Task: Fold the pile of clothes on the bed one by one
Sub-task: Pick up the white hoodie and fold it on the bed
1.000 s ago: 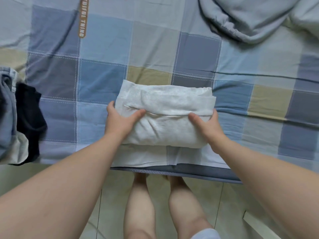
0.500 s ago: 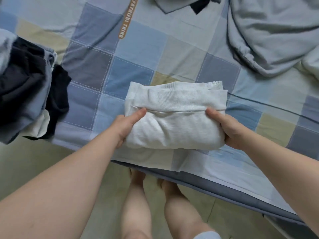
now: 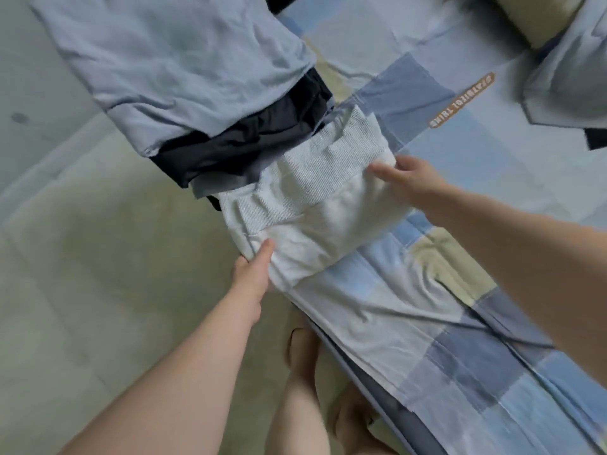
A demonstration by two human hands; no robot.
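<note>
while both hands hold it, the white cloth sits folded up at the near edge of the bed, with one end sticking out a little past that edge over the floor. the left hand pinches the end that sticks out: its thumb lies on top of the cloth, and its fingers are tucked under where i cannot see them. the right hand holds the other end, farther in on the bed, with its thumb pressed on the ribbed band on top. it is blurry there, so i cannot tell how its other fingers lie. i also cannot tell if the white cloth rests on the bed or is lifted a bit. its far side touches a pile of folded clothes at the same edge of the bed. in that pile a black cloth lies just beside the white cloth, and a big blue top lies on the black cloth. a tan tag with letters is sewn on the bed cover past the right hand. a grey cloth lies loose farther in on the bed, well apart from the hands. bare legs stand on the floor by the bed.
</note>
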